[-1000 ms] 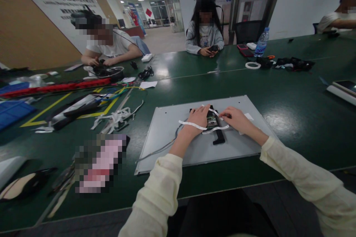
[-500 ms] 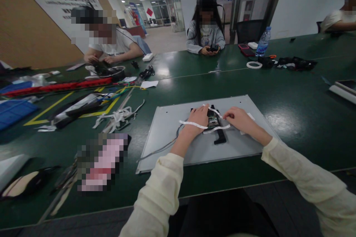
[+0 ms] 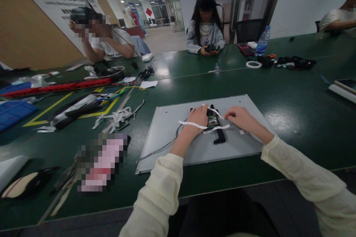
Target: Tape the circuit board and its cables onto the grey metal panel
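Observation:
A small circuit board (image 3: 213, 120) in a black frame (image 3: 220, 136) lies on a pale grey panel (image 3: 167, 137). My left hand (image 3: 198, 117) is over the board's left side, fingers together and curled onto it, hiding that part. One white strip (image 3: 193, 123) crosses the back of this hand; another white strip (image 3: 216, 129) lies over the frame below the board. To the right of the board, my right hand (image 3: 239, 116) is closed in a pinch at the end of a third white strip (image 3: 217, 112). A grey cable (image 3: 160, 149) runs left from under my left wrist.
Left of the panel lie a heap of white strips (image 3: 119, 117), a phone-like pink object (image 3: 104, 163) and a blue bin (image 3: 16, 113). A water bottle (image 3: 262, 41) and a tape ring (image 3: 253, 64) stand farther back. Several people sit around the green table (image 3: 183, 76).
My right hand has shifted very slightly, still pinched at the strip's end. My left hand stays put. The person at the far left has raised both hands to the head.

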Motion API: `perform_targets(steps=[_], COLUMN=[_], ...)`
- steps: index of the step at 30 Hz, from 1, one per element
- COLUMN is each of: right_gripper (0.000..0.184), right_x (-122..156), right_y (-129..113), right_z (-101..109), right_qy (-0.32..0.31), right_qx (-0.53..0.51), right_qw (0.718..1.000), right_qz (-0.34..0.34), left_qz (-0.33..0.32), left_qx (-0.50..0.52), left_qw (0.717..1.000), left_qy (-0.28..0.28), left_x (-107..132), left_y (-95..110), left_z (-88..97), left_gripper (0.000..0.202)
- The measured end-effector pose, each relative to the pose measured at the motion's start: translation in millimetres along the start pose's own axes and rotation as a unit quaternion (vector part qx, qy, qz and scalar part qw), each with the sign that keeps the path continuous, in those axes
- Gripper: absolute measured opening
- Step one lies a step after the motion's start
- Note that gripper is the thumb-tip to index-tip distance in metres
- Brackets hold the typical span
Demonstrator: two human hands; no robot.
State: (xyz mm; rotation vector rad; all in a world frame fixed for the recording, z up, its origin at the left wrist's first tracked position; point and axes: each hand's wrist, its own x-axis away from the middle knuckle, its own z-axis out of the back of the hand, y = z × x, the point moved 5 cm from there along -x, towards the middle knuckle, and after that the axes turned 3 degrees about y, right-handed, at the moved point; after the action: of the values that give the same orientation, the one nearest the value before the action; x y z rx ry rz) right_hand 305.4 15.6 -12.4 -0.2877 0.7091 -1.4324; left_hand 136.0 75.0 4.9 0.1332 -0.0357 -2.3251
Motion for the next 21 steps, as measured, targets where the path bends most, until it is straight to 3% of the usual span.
perform_targets(steps=[7,14,18,21], right_gripper=[0.022,0.030,0.023,0.027], right_x=[6.9,16.9,16.7,15.8], right_y=[-3.9,-22.2,-23.9,-26.8], right_z=[15.6,7.7,7.3,15.8], right_qy=[-0.007,-0.141,-0.156,-0.147], right_qx=[-0.024,-0.135,-0.218,-0.275], right_qw=[0.999,0.980,0.963,0.949], right_qz=[-0.023,-0.041,-0.038,-0.033], left_qz=[0.005,0.025,0.012,-0.027], left_qx=[0.009,0.041,0.115,0.219], left_qw=[0.999,0.995,0.983,0.957], left_qy=[0.039,0.085,0.144,0.186], left_x=[0.7,2.2,4.7,10.3], left_y=[-0.2,-4.1,-6.8,-1.8], left_z=[2.7,5.2,13.2,27.8], left_gripper=[0.050,0.050,0.046,0.038])
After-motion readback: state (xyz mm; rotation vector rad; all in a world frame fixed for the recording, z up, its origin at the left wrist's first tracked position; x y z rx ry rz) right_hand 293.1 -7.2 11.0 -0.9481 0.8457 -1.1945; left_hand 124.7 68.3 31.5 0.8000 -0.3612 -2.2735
